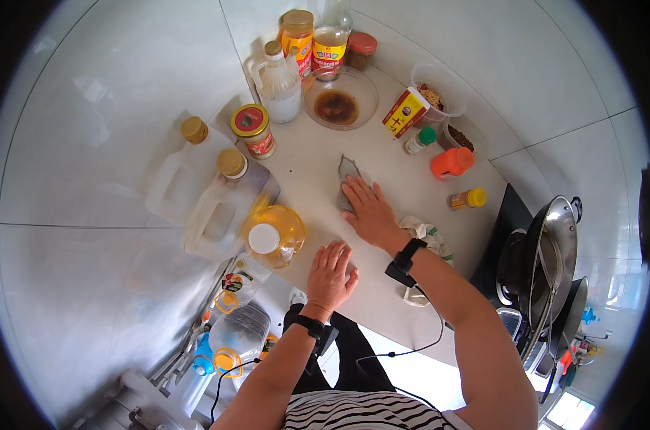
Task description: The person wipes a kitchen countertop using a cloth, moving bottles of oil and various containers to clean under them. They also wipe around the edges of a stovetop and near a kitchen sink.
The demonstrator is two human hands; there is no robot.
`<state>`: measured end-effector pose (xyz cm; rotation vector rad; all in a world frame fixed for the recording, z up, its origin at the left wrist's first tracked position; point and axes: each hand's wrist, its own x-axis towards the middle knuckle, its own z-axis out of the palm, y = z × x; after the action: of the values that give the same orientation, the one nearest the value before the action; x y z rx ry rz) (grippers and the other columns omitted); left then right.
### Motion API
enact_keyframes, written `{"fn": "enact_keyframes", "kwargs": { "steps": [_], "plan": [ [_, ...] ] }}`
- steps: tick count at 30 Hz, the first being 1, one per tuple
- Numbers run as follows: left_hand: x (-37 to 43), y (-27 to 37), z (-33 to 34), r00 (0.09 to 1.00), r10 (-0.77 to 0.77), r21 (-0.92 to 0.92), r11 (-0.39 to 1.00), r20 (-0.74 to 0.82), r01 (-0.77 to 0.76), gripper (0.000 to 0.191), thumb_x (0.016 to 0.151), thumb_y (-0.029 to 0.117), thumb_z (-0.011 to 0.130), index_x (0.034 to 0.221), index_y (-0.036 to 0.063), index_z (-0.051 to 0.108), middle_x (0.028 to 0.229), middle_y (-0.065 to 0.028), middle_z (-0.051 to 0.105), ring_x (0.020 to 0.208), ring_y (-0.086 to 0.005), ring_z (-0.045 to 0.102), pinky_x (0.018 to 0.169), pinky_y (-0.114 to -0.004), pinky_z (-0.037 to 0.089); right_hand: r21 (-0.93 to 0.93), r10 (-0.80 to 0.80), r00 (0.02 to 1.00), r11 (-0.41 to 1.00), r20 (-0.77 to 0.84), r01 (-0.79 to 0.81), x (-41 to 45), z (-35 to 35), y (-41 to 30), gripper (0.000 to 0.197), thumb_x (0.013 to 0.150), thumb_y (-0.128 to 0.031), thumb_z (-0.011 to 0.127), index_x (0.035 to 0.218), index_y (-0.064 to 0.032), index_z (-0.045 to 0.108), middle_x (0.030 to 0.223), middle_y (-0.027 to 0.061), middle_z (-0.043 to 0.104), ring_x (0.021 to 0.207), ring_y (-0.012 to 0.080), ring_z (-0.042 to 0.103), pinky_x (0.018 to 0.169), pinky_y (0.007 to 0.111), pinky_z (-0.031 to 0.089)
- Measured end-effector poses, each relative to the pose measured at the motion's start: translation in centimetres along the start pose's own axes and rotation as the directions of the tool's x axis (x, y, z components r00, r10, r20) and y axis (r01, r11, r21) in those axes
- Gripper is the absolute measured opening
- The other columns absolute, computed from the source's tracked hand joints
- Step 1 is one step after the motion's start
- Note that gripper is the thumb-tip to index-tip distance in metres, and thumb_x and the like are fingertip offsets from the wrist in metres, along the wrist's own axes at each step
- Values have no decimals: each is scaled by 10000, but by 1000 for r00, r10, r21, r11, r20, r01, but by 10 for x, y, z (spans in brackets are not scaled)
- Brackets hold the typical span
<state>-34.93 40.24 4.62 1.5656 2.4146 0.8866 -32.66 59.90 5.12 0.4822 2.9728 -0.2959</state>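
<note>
My right hand (pixel 372 212) lies over a grey cloth (pixel 348 166) and holds it down against the pale countertop (pixel 314 177). Part of the cloth shows beyond the fingertips; the rest is under the palm. My left hand (pixel 331 277) rests palm down at the counter's front edge, holding nothing, its thumb apart from the fingers. Just left of it stands a bottle of yellow oil (pixel 287 236) with a white cap. A crumpled white cloth (pixel 424 236) with green marks lies beside my right wrist, partly hidden by the forearm.
Large jugs (pixel 204 226) and a gold-lidded jar (pixel 253 131) line the left. A glass bowl (pixel 370 110) with dark liquid stands at the back. On the right are a red-orange bottle (pixel 451 164), a yellow-capped spice jar (pixel 464 199) and a wok (pixel 564 236). Cables hang from both wrists.
</note>
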Motion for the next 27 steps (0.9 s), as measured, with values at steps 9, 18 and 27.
{"fn": "enact_keyframes", "kwargs": {
  "steps": [9, 18, 27],
  "plan": [
    [2, 5, 4, 1000, 10, -11, 1000, 3, -10, 469, 792, 271, 636, 1194, 61, 517, 1279, -101, 490, 1213, -286, 455, 1057, -467, 342, 31, 31, 994, 999, -101, -28, 59, -4, 3, 597, 966, -413, 421, 1435, -48, 352, 1533, 123, 276, 1420, 287, 239, 1150, 458, 183],
    [4, 7, 6, 1000, 27, 21, 999, 11, -27, 481, 796, 282, 627, 1206, 57, 512, 1273, -109, 494, 1214, -286, 458, 1058, -470, 342, 45, -30, 991, 998, -127, 36, 126, -6, -5, 562, 987, -407, 375, 1449, -91, 335, 1538, 118, 264, 1434, 279, 202, 1154, 433, 178],
    [2, 2, -1, 1000, -2, 17, 1000, 2, 2, 487, 791, 282, 635, 1210, 64, 514, 1277, -105, 499, 1215, -278, 462, 1058, -460, 347, 106, -297, 953, 947, -64, 302, 94, -6, -31, 507, 990, -336, 388, 1428, -82, 368, 1536, 97, 275, 1429, 270, 219, 1155, 430, 188]
  ]
}}
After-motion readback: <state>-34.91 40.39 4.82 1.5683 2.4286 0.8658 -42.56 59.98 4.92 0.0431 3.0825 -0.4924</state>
